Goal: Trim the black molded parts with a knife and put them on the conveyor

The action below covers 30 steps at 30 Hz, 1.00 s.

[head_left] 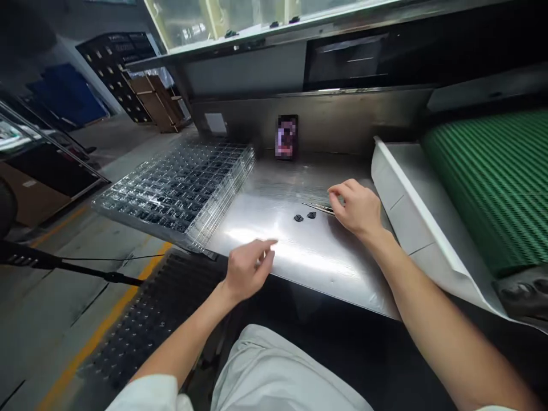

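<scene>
My right hand (356, 206) is over the right part of the steel worktop (265, 214), its fingers curled. Thin metal tweezers (319, 208) come out from under it, tips to the left; the hand hides their back end and the grip itself. Two small black round parts (298, 218) lie close together on the metal, just left of and below the tweezers. At the front edge of the worktop is my left hand (248, 267), thumb and index finger apart, with nothing visible between them.
Stacked clear plastic trays (180, 185), their pockets holding black parts, stand at the left. A phone (286, 137) leans against the back panel. At the right, a white guard (411, 211) borders a green conveyor belt (496, 182). More small black parts (274, 24) sit on the upper ledge.
</scene>
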Available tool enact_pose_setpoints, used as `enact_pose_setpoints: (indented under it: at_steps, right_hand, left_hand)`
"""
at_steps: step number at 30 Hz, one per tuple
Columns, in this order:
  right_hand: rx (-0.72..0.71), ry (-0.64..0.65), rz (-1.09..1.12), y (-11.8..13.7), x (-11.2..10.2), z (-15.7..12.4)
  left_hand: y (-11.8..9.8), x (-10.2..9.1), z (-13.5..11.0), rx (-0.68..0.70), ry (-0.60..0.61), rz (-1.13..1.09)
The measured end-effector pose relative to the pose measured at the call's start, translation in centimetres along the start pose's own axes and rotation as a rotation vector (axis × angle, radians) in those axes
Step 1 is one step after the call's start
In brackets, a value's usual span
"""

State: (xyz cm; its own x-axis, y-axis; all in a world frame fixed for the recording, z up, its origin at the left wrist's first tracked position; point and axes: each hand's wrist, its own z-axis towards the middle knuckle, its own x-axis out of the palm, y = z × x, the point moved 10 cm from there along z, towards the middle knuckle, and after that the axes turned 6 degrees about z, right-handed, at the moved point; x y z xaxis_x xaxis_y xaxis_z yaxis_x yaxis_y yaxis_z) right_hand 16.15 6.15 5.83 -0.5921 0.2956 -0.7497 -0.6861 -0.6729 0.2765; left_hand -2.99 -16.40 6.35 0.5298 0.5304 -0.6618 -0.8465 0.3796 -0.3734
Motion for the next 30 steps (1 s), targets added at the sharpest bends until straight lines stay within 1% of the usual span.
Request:
enact_pose_setpoints:
  at_steps: [2, 4, 5, 7, 9, 12, 15, 16, 18, 20, 22, 24, 25, 28, 30]
  right_hand:
    - [0.018, 0.145, -0.062, -0.3, 1.6, -0.2]
    - [0.014, 0.273, -0.081, 0.0, 3.2, -0.6]
    - [0.008, 0.317, -0.07, 0.3, 3.8, -0.8]
    - [0.0, 0.357, -0.031, 0.8, 4.6, -1.0]
    - [0.007, 0.347, 0.004, 0.9, 4.8, -1.1]
    - [0.03, 0.307, 0.034, 0.5, 5.0, -1.1]
    - [0.047, 0.255, 0.075, 0.0, 5.1, -1.1]
    - [0.051, 0.237, 0.089, -0.2, 5.0, -1.1]
    - [0.06, 0.194, 0.114, -0.4, 4.7, -1.0]
    - [0.083, 0.099, 0.197, -0.7, 3.6, -0.8]
    - [0.124, -0.032, 0.36, -1.1, 2.0, -0.7]
    - [0.169, -0.148, 0.534, -1.7, 0.7, -0.7]
    - [0.188, -0.191, 0.584, -2.0, 0.3, -0.7]
    - [0.218, -0.29, 0.599, -2.6, -0.8, -0.7]
    - [0.244, -0.309, 0.584, -2.9, -1.0, -0.8]
  left_hand:
    - [2.8, 2.7, 3.7, -0.153, 0.13, 0.088]
    - [4.7, 6.0, 6.4, -0.255, 0.31, 0.197]
    - [5.2, 7.5, 7.4, -0.269, 0.395, 0.249]
    - [5.3, 10.2, 8.7, -0.236, 0.529, 0.325]
    - [4.9, 12.0, 9.5, -0.174, 0.582, 0.358]
    - [4.7, 13.2, 10.1, -0.123, 0.54, 0.321]
    - [5.5, 13.1, 10.8, -0.137, 0.454, 0.192]
    - [6.0, 13.0, 11.1, -0.163, 0.426, 0.124]
    - [7.4, 12.7, 12.0, -0.26, 0.367, -0.066]
    - [8.6, 13.0, 13.3, -0.388, 0.312, -0.326]
    - [8.8, 14.0, 14.7, -0.476, 0.279, -0.594]
    - [8.1, 15.5, 16.3, -0.503, 0.281, -0.805]
    - [7.6, 16.3, 16.9, -0.506, 0.285, -0.883]
    - [6.6, 18.3, 17.6, -0.534, 0.273, -1.041]
    - [6.6, 19.1, 17.3, -0.553, 0.251, -1.103]
